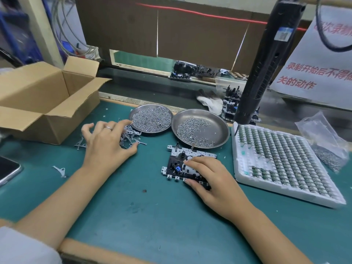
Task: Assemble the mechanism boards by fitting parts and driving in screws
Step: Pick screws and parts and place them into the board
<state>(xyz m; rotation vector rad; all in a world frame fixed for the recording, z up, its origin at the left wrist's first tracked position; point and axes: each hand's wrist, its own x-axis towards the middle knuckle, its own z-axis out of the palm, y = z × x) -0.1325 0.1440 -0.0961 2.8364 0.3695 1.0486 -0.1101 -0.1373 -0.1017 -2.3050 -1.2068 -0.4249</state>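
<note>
Reaching with spread fingers, your left hand (106, 141) hovers over the grey parts (131, 137); right hand (207, 175) pins the board (179, 164), rightward.

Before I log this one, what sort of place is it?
Most likely a factory assembly bench. Two metal dishes hold loose screws, a hanging electric screwdriver is over a foam tray of small parts, and the right hand steadies a mechanism board on a green mat.
</note>
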